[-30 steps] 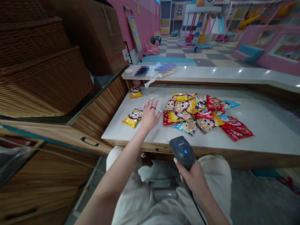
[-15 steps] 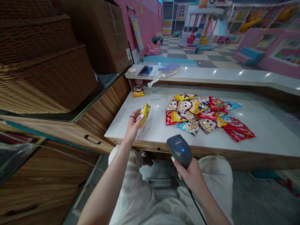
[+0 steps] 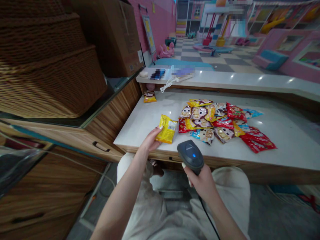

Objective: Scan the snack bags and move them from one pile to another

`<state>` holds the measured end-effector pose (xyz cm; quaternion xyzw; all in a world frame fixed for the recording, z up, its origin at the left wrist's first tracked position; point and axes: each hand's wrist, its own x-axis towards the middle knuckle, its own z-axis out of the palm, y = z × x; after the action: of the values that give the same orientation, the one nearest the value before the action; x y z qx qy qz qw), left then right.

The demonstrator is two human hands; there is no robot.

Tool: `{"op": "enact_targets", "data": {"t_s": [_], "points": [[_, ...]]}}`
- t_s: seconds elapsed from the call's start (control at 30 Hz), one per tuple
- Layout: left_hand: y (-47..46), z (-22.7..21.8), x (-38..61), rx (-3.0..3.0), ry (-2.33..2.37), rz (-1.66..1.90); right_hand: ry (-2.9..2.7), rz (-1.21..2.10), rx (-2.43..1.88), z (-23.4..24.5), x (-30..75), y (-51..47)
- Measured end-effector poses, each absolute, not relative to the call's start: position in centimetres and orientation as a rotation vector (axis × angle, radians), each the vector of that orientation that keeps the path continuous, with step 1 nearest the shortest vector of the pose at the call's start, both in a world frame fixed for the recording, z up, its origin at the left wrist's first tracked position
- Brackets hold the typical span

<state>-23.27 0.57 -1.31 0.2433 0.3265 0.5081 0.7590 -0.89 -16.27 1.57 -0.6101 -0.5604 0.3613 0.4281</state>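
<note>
My left hand (image 3: 150, 140) grips a yellow snack packet (image 3: 167, 133) by its lower left corner, back side up with the white barcode label showing, just above the white counter (image 3: 280, 133) near its front edge. My right hand (image 3: 203, 183) is closed round the handle of a dark barcode scanner (image 3: 191, 155) with a blue light lit, held in front of the counter edge, a little right of and below the packet. A pile of several yellow, red and blue snack packets (image 3: 217, 121) lies on the counter to the right.
One more yellow packet (image 3: 149, 97) lies at the counter's back left corner. A raised white ledge (image 3: 237, 80) behind carries a phone, a cable and small items. Wicker baskets (image 3: 50, 66) and a cardboard box (image 3: 122, 36) stand on the wooden cabinet at left.
My left hand took the yellow packet off the counter, turned it over to its barcode side and brought it right toward the scanner. The scanner has risen slightly.
</note>
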Motion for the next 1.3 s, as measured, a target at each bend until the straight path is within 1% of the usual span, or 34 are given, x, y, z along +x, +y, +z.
{"op": "enact_targets", "data": {"t_s": [0.33, 0.8, 1.0, 1.17, 1.23, 1.3], "points": [[0.7, -1.1, -23.4, 0.534, 0.694, 1.050, -1.365, 1.027, -1.505, 3.0, -1.5, -15.6], [1.1, -2.0, -23.6, 0.646, 0.753, 1.047, -1.391, 0.966, -1.466, 3.9, -1.5, -15.8], [0.8, -1.2, -23.2, 0.600, 0.753, 1.072, -1.387, 0.974, -1.478, 3.1, -1.2, -16.2], [0.9, -0.4, -22.3, 0.553, 0.846, 1.116, -1.379, 1.000, -1.524, 1.9, 0.0, -17.0], [1.4, 0.4, -21.2, 0.614, 0.869, 1.144, -1.365, 0.999, -1.534, 1.4, 0.6, -17.4], [2.4, 1.7, -19.3, 0.821, 0.880, 1.235, -1.351, 0.970, -1.537, 1.0, 1.2, -17.7]]}}
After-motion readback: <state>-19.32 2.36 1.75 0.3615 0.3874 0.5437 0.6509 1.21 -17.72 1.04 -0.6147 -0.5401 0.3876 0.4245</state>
